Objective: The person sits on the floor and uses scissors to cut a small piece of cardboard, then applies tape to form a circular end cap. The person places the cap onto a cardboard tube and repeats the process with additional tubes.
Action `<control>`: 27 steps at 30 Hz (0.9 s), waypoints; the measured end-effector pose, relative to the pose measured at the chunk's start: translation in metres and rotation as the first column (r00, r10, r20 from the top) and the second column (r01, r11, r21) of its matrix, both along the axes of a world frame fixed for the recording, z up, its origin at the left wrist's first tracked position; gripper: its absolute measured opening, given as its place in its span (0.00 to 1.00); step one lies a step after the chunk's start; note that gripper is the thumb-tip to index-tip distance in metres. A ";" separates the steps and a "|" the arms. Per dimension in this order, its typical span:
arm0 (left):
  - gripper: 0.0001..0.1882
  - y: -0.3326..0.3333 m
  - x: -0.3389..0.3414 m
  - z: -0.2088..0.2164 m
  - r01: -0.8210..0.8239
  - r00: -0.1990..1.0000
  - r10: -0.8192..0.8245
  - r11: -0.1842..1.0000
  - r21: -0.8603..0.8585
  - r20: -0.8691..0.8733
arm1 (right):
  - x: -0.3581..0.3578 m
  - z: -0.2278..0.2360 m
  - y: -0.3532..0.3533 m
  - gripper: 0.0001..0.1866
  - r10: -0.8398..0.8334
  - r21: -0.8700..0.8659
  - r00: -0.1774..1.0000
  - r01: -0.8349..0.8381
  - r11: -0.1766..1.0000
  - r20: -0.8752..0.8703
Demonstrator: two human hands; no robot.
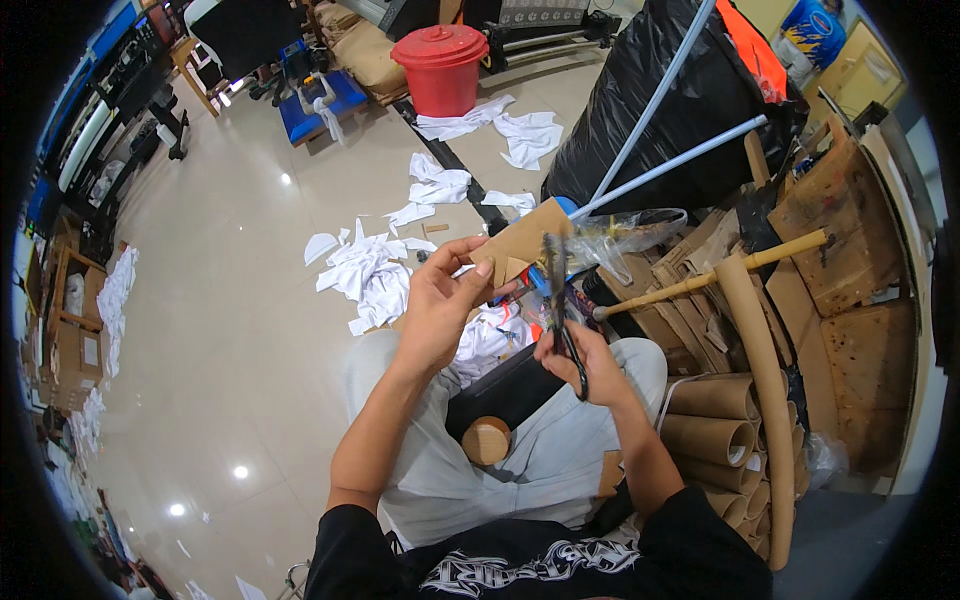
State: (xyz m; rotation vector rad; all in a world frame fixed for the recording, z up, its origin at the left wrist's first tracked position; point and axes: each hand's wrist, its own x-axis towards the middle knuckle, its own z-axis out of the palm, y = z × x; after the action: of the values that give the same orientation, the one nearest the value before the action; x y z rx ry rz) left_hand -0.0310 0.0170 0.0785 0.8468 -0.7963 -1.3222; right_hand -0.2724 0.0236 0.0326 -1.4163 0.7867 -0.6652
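Observation:
My left hand [446, 300] pinches a flat piece of brown cardboard [524, 240] between thumb and fingers, holding it up in front of my knees. A cut flap shows at its lower edge. My right hand [592, 364] is closed around the black handles of a pair of scissors [558, 300]. Their dark blades point up beside the cardboard's right end, slightly blurred; whether they touch it I cannot tell. Between my legs, on the grey trousers, sits a round, flat-topped brown piece [487, 440]. A small brown scrap [610, 473] lies on my right thigh.
White cloth scraps [368, 275] litter the floor ahead. Beyond them stands a red lidded bucket [440, 70]. A large black plastic bag [640, 110] with pale blue poles fills the far right. Rolled brown tubes [708, 440], cardboard sheets [840, 380] and a bamboo stick [700, 280] crowd my right side.

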 end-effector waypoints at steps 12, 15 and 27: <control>0.12 0.005 -0.007 -0.004 0.062 0.996 -0.068 0.994 0.088 0.062 | 0.066 0.018 -0.028 0.11 -0.453 -0.035 0.793 0.509 0.860 0.407; 0.12 0.003 -0.003 0.003 0.083 0.984 -0.098 0.991 0.105 0.149 | 0.065 0.023 -0.027 0.12 -0.392 -0.089 0.861 0.440 0.893 0.323; 0.11 0.006 0.015 -0.005 0.108 0.929 -0.050 0.984 0.140 -0.366 | 0.077 0.026 -0.018 0.12 -0.371 0.037 0.807 0.400 0.916 0.460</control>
State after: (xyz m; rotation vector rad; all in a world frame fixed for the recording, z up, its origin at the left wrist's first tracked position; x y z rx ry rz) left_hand -0.0159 0.0234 0.0736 0.6697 -0.4425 -1.5733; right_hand -0.1950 0.0057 0.0588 -1.0867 0.6779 -1.3011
